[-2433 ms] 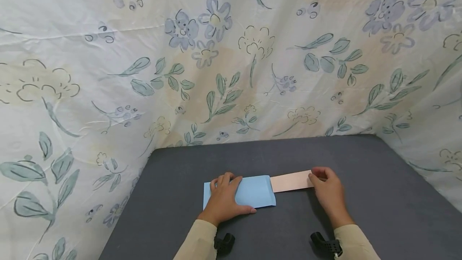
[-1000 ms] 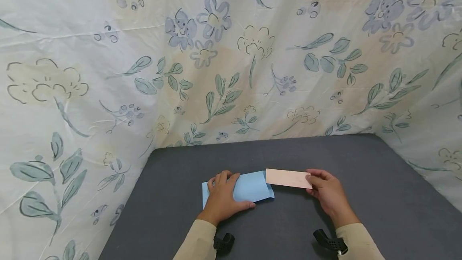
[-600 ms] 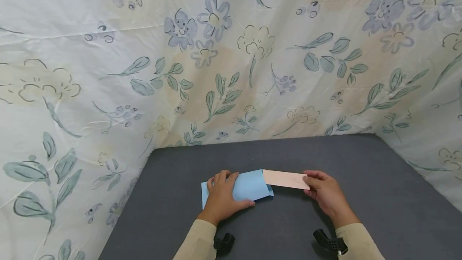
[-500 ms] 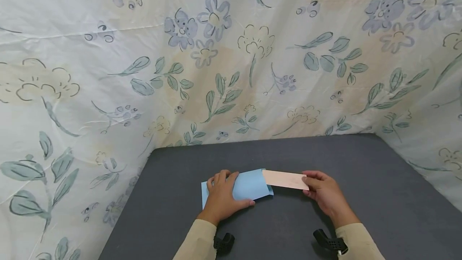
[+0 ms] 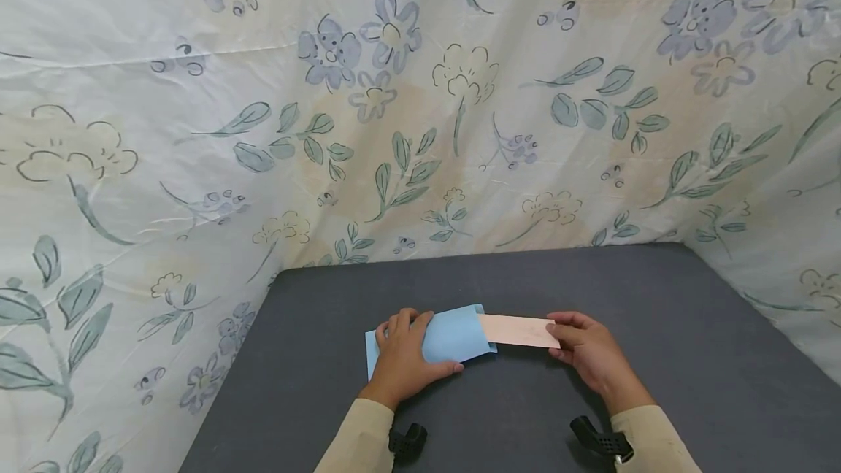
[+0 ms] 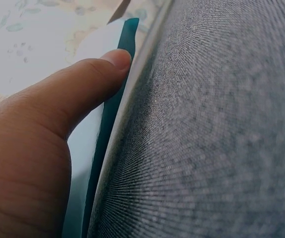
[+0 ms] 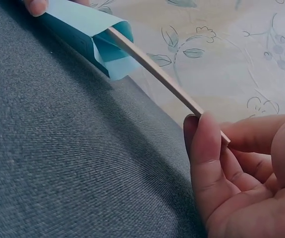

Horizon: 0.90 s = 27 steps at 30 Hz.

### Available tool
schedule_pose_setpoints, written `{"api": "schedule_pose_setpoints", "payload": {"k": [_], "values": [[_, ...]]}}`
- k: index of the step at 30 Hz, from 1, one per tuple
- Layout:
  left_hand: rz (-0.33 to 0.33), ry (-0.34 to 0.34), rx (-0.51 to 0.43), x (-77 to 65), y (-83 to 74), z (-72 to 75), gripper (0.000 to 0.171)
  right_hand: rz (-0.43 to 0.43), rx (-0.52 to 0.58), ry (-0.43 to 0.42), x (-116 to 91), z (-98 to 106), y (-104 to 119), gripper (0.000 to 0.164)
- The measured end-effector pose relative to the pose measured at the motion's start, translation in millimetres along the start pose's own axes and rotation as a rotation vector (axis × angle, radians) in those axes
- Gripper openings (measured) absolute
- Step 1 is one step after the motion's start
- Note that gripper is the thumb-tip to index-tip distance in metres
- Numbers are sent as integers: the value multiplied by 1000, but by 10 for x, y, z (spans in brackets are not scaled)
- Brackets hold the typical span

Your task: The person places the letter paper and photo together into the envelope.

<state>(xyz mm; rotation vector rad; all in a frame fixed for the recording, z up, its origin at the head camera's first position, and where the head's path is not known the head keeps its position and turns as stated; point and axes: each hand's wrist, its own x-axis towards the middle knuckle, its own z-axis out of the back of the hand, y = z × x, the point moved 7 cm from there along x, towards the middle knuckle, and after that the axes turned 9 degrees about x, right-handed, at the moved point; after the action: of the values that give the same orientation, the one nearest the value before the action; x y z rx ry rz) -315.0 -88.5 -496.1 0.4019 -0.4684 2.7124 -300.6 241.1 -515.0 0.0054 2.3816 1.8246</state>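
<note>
A light blue paper envelope (image 5: 456, 334) lies on the table with its right end bulged into a mouth, plain in the right wrist view. My left hand (image 5: 406, 356) grips it across its width, thumb (image 6: 95, 82) along the near edge and fingers at the far one. Between thumb and fingers, my right hand (image 5: 591, 352) pinches the right end of a flat pink card (image 5: 517, 330). Seen edge-on in the right wrist view, the card (image 7: 154, 72) slants with its far end inside the envelope's mouth (image 7: 115, 52). That inserted end is hidden.
Dark grey cloth covers the table (image 5: 499, 422). A floral curtain (image 5: 420, 130) hangs behind it and along both sides. Black straps with curved pieces (image 5: 601, 440) sit on both wrists, by the beige sleeves.
The card first drew back to the right and lifted at the envelope's mouth, then moved left, its end entering. The envelope's right end has bulged and risen. My left hand has barely moved.
</note>
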Motion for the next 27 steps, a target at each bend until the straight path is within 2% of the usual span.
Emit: {"api": "schedule_pose_setpoints", "payload": {"k": [8, 15, 27], "values": [[-38, 22, -27, 28, -30, -2, 105, 2, -23, 77, 10, -73, 28, 37], [-66, 44, -47, 49, -55, -19, 107, -31, -22, 144, 30, -128, 10, 47], [-73, 40, -46, 75, -69, -26, 107, -30, -18, 245, 75, -206, 14, 52]]}}
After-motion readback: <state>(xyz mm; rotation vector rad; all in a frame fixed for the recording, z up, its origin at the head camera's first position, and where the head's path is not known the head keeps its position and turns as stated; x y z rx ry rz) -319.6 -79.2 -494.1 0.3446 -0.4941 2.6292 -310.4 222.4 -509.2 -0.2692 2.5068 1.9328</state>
